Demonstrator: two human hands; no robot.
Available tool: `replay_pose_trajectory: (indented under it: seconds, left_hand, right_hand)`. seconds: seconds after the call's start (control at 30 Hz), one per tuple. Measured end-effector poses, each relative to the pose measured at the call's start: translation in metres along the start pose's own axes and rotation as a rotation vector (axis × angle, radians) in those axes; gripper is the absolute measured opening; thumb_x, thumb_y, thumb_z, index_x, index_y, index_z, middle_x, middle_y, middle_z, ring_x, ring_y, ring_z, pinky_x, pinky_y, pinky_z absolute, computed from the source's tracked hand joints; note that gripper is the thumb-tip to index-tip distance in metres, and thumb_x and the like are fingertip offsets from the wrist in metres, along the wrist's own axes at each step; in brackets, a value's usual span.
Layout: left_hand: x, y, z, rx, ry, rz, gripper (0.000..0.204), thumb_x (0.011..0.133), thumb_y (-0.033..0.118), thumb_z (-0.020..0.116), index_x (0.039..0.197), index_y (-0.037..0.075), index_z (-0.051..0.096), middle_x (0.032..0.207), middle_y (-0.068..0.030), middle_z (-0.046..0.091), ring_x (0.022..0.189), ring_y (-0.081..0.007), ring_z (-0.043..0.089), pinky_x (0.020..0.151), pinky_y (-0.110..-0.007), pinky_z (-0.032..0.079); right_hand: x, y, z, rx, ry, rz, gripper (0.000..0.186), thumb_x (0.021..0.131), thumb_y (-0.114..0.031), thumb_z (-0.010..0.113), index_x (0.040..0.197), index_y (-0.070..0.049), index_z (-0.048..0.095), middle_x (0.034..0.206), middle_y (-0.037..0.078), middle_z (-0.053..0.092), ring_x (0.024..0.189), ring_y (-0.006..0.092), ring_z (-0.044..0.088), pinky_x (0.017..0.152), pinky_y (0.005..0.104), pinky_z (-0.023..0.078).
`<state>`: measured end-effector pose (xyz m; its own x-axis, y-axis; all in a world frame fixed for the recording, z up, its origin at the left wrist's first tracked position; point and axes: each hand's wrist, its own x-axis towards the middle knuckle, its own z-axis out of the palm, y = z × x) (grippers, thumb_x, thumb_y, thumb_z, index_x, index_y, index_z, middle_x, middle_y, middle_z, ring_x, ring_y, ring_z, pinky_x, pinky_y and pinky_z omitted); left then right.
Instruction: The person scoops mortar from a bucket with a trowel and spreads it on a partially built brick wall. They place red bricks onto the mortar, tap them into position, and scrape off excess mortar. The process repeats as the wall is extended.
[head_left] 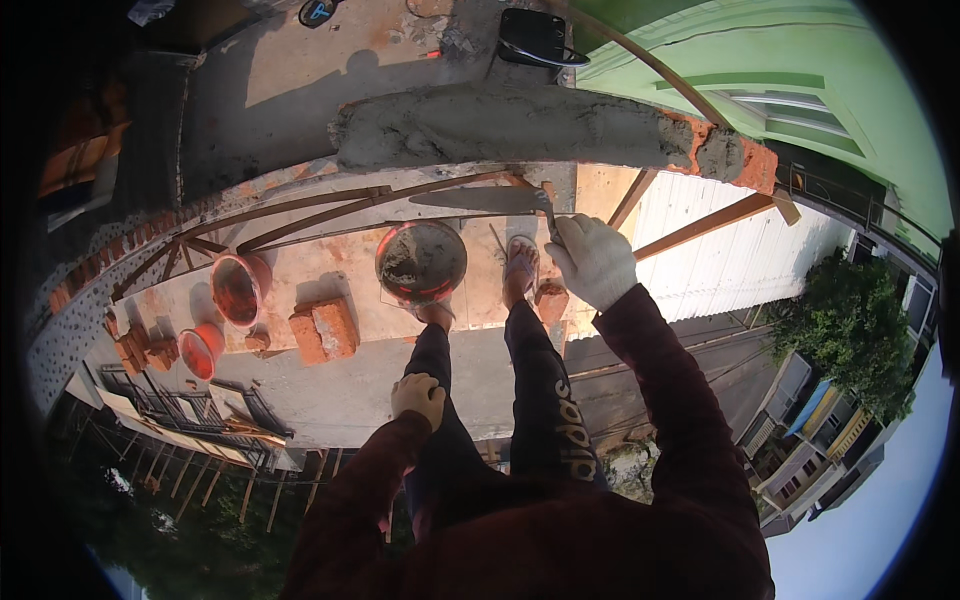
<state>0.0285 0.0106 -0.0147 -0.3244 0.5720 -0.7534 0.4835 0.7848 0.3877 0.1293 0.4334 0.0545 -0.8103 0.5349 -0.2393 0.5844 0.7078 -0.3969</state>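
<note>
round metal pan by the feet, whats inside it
The round metal pan holds grey wet mortar heaped toward its left side, with bare metal showing on the right. The mortar covers the bottom beneath it, so nothing there can be seen.

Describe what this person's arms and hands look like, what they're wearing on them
Both arms are covered by long dark maroon sleeves reaching the wrists. The right hand wears a white knitted work glove. The left hand is bare, with no glove. No watch, ring or marking is visible on either.
</note>
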Motion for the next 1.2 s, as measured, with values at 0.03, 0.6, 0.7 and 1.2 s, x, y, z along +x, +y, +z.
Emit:
replay_pose_trajectory:
  seconds: [0.03, 0.6, 0.7, 1.2]
  left_hand:
    - [0.002, 0.001, -0.002, 0.010, -0.018, -0.007, 0.021, 0.088, 0.029, 0.069, 0.098, 0.012, 0.078, 0.113, -0.0051, 0.072, 0.119, -0.0286, 0.061, 0.108, -0.047, 0.041]
    - [0.005, -0.115, 0.028, -0.538, 0.288, -0.456, 0.057, 0.093, 0.034, 0.076, 0.137, 0.001, 0.063, 0.140, -0.0216, 0.061, 0.132, -0.0360, 0.056, 0.112, -0.042, 0.044]
    - [0.023, -0.204, 0.046, -0.424, 0.399, -0.691, 0.076, 0.085, 0.036, 0.083, 0.148, 0.006, 0.053, 0.144, -0.0221, 0.058, 0.137, -0.0365, 0.053, 0.114, -0.045, 0.043]
    - [0.207, -0.352, 0.089, -0.126, 0.460, -0.993, 0.136, 0.065, 0.046, 0.094, 0.168, 0.017, 0.010, 0.170, -0.0230, 0.016, 0.159, -0.0408, 0.014, 0.128, -0.055, 0.016]
  right_hand:
    - [0.014, 0.010, 0.010, -0.009, 0.027, -0.012, 0.029, 0.094, -0.030, 0.069, 0.109, -0.005, 0.065, 0.094, 0.015, 0.067, 0.086, 0.0353, 0.069, 0.071, 0.0466, 0.055]
    - [-0.106, 0.152, -0.029, -0.134, -0.006, 0.119, 0.023, 0.097, -0.010, 0.066, 0.117, 0.000, 0.062, 0.092, 0.014, 0.063, 0.083, 0.0343, 0.065, 0.072, 0.0456, 0.053]
    - [-0.080, 0.084, 0.037, 0.049, -0.198, 0.072, 0.027, 0.094, -0.016, 0.072, 0.115, -0.001, 0.064, 0.098, 0.014, 0.067, 0.088, 0.0340, 0.069, 0.072, 0.0445, 0.055]
    - [-0.021, -0.044, 0.259, 0.405, -0.683, 0.586, 0.020, 0.098, -0.018, 0.064, 0.109, -0.001, 0.064, 0.079, 0.009, 0.063, 0.061, 0.0185, 0.061, 0.057, 0.0336, 0.049]
